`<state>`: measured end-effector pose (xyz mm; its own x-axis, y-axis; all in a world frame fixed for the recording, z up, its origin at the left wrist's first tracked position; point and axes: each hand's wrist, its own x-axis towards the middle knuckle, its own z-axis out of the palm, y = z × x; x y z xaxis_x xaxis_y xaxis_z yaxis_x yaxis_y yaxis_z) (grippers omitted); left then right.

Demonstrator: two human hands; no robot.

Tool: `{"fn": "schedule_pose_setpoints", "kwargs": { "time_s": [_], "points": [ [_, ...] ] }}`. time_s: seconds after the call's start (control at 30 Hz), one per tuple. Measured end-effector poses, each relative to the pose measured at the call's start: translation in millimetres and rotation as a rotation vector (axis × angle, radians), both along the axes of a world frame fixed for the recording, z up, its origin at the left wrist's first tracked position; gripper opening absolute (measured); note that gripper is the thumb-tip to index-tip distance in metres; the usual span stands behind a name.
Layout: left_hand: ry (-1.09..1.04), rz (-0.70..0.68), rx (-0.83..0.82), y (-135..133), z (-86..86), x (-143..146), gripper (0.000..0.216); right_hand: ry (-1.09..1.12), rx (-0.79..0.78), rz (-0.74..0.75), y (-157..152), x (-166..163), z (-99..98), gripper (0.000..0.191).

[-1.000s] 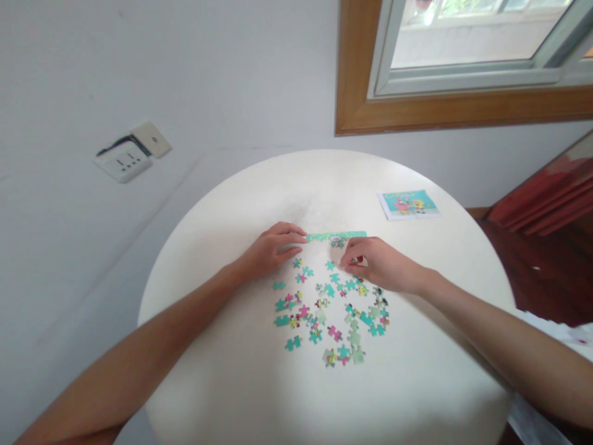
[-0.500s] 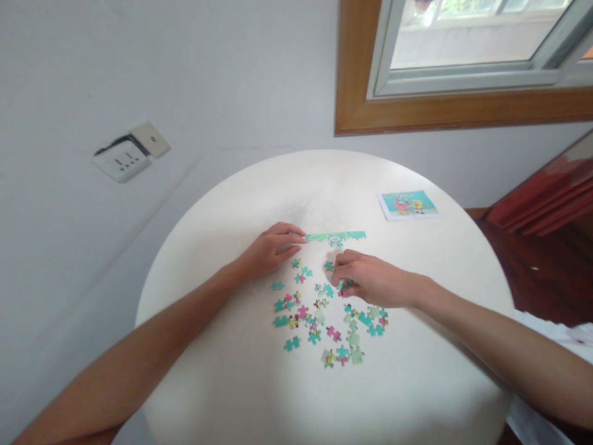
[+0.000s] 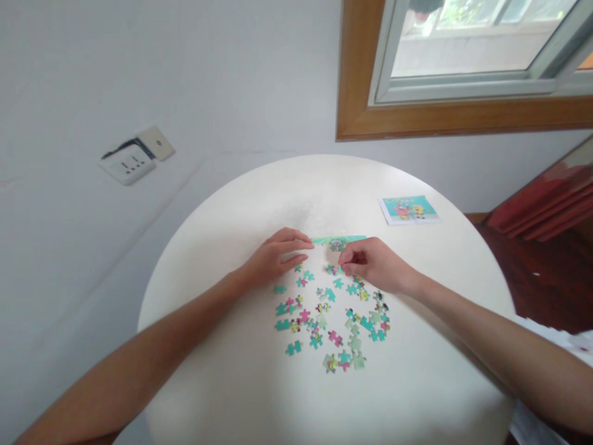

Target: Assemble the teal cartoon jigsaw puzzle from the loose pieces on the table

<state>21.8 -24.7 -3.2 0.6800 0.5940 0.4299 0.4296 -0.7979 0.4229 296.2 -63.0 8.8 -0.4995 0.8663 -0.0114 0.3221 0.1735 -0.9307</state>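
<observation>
A joined teal strip of puzzle pieces [image 3: 340,240] lies on the round white table [image 3: 231,371]. My left hand [image 3: 277,256] rests flat, fingers stretched out, with its fingertips on the strip's left end. My right hand [image 3: 374,264] is curled in a pinch just below the strip's right part, fingertips at a small puzzle piece [image 3: 334,269]; what it holds is too small to name. Several loose teal, pink and pale puzzle pieces [image 3: 331,318] are scattered in front of both hands.
A small picture card [image 3: 408,209] lies at the table's far right. A wall socket [image 3: 130,162] sits on the white wall at left. A wood-framed window [image 3: 445,114] is above. Red-brown wooden furniture [image 3: 546,210] stands to the right of the table.
My right hand dipped down into the loose pieces half a second ago, then came back up toward the teal strip with fingers pinched. My left hand stayed on the strip's left end.
</observation>
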Motion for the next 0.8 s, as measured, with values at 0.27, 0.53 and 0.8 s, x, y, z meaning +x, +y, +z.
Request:
{"fn": "schedule_pose_setpoints", "kwargs": {
  "time_s": [0.27, 0.53, 0.8],
  "points": [
    [-0.042, -0.064, 0.082, -26.6, 4.9, 24.5, 0.026, 0.220, -0.151, -0.127, -1.0, -14.1, -4.8, 0.011],
    [-0.067, -0.093, 0.069, -29.7, 5.0, 28.5, 0.012, 0.314, -0.141, -0.120, -5.3, -25.2, -10.9, 0.023],
    [-0.051, -0.068, 0.083, -30.4, 1.8, 28.3, 0.020, 0.418, -0.225, -0.179, -10.2, -36.5, -9.1, 0.041]
  ]
}}
